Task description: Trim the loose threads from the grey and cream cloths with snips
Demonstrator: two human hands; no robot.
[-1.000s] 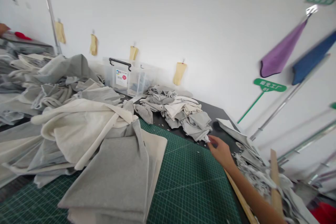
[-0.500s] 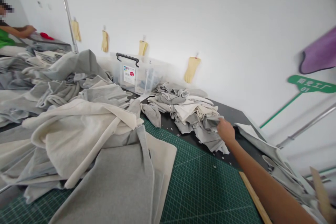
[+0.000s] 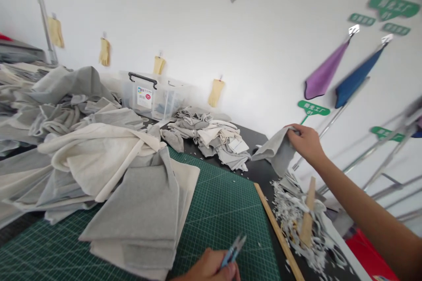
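Note:
My right hand (image 3: 307,142) is raised at the right, its fingers pinched on the upper edge of a grey cloth (image 3: 277,151) that hangs down over the far right of the table. At the bottom middle, my left hand (image 3: 212,267) is closed around blue-handled thread snips (image 3: 233,252), blades pointing up over the green cutting mat (image 3: 227,202). Left of it lies a stack of grey and cream cloths (image 3: 141,210). A smaller cloth pile (image 3: 217,134) sits beyond the mat, left of the hanging cloth.
A wooden strip (image 3: 278,230) runs along the mat's right edge. Beside it is a heap of pale scraps (image 3: 292,224) with a flat wooden piece (image 3: 309,215) on it. A clear plastic bin (image 3: 165,101) stands at the back, and a large cloth heap (image 3: 69,92) covers the left.
My view has turned rightward. My right hand has moved right and up from the small pile, with a grey cloth hanging from it. My left hand with the snips has come into view.

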